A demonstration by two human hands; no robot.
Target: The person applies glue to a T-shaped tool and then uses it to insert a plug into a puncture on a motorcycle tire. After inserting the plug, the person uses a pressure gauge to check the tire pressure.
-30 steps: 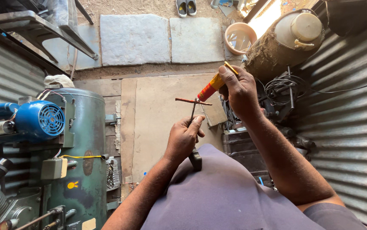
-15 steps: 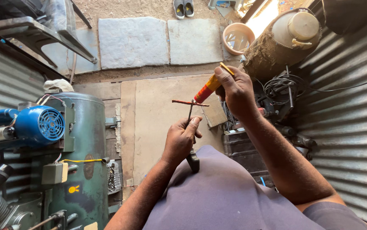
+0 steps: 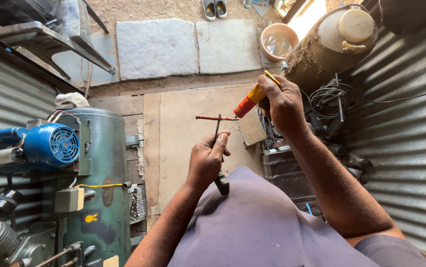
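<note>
Lap: your grey-clad knee [image 3: 267, 222] fills the near edge; everything below is placed against the tool in your left hand.
Left hand: your left hand [image 3: 208, 160] is closed in a fist round the hand tool [image 3: 219, 148], thumb laid up along its shaft, the dark handle end poking out under your palm, just above your knee.
Tool axis: the tool's shaft runs almost straight up the view, leaning slightly right, away from you; its far tip grips the strip.
Strip: a thin reddish strip [image 3: 216, 118] sits crosswise at the tool's tip, its long axis left to right, nearly level.
Right hand: your right hand [image 3: 282, 101] is pinched shut on a red and yellow tube [image 3: 250, 100], up and right of the tool.
Tube axis: the tube slants, nozzle pointing down-left at the strip's right end; I cannot tell whether it touches.
Room left of the tool: bare board floor [image 3: 173, 143], then the green compressor tank [image 3: 99, 178] with its blue motor [image 3: 50, 146].
Room right of the tool: tight, with a dark box [image 3: 284, 165], tangled cables [image 3: 329, 101] and the corrugated metal wall [image 3: 405, 148].
Beyond the tool: stone slabs [image 3: 156, 47], a tan bucket [image 3: 278, 40], a pair of sandals [image 3: 215, 8].
</note>
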